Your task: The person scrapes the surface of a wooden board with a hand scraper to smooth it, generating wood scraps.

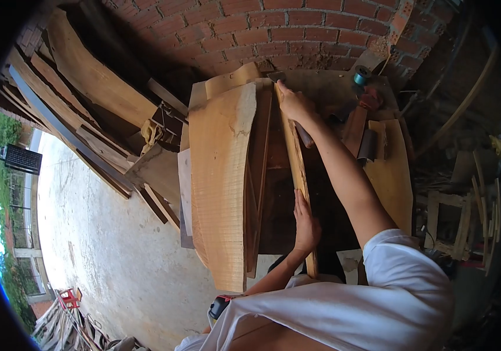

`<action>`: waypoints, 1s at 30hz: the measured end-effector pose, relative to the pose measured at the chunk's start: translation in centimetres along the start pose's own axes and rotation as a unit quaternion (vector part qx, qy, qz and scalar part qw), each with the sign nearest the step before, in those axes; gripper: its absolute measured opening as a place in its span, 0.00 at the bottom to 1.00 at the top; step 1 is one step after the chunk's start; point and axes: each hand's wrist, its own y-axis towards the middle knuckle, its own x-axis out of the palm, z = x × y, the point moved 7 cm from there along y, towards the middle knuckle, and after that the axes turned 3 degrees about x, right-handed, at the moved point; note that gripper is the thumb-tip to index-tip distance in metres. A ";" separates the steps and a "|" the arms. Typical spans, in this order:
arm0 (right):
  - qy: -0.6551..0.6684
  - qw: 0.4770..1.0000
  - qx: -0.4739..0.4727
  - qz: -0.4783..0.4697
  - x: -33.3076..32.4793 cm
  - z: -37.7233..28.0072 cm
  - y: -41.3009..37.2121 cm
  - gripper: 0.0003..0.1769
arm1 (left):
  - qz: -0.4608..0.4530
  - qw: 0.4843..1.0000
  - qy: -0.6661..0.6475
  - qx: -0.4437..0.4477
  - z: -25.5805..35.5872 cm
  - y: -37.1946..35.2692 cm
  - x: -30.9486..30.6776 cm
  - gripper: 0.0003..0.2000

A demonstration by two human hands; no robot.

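A long narrow wooden strip [295, 153] runs from the far side of the workbench back toward my body. Near its far end, my right hand [297, 107] grips it, with the index finger stretched along it. Closer to me, my left hand [307, 229] holds the strip's near part, its fingers pressed together against the edge and its thumb hidden. A dark rounded piece [305, 137] shows under my right wrist; I cannot make out what it is. Just left of the strip lie a wide curved light board [218, 187] and thin reddish-brown boards [258, 158].
Boards [95, 76] lean at the left by the brick wall [227, 35]. On the bench's right side are a teal spool [362, 72], a red tool [370, 98] and a yellowish board [395, 187]. A wooden frame [464, 225] stands farther right.
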 end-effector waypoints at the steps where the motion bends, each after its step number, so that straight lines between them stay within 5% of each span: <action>1: 0.006 1.000 -0.003 -0.012 -0.1 -0.3 -0.2 0.35 | -0.001 1.000 0.003 0.004 -0.1 0.1 -0.1 0.45; 5: 0.002 0.999 -0.002 -0.041 -0.1 0.5 -5.8 0.35 | 0.006 1.000 0.013 0.013 -0.1 0.0 0.1 0.45; 11: -0.042 0.999 -0.019 -0.014 0.6 0.1 -2.5 0.37 | 0.008 1.000 0.007 0.005 0.1 0.1 -0.2 0.45; 17: -0.095 0.994 -0.024 -0.039 0.0 1.3 -8.4 0.33 | 0.022 0.999 0.029 0.015 0.5 0.3 0.1 0.44; 23: -0.096 0.995 -0.043 0.001 0.4 0.9 -3.7 0.32 | 0.015 0.999 0.027 0.013 0.6 0.3 -0.4 0.44; 30: -0.094 0.994 -0.046 -0.024 0.1 2.0 -8.4 0.31 | 0.012 1.000 0.027 0.011 0.4 0.2 0.2 0.45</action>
